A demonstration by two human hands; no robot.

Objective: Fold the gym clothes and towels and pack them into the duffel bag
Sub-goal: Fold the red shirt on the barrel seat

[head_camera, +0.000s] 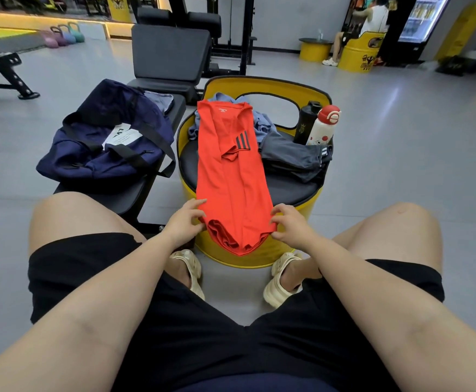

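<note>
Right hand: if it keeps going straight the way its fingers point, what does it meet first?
The right hand points left across the stool, fingers already at the hem edge of the orange shirt. Going on it would push into that shirt first; the left hand lies beyond, though depth is unclear.

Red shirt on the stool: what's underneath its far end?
A crumpled blue-grey garment shows from under the red shirt near the collar, on the black seat of the stool. How far it extends beneath is hidden.
</note>
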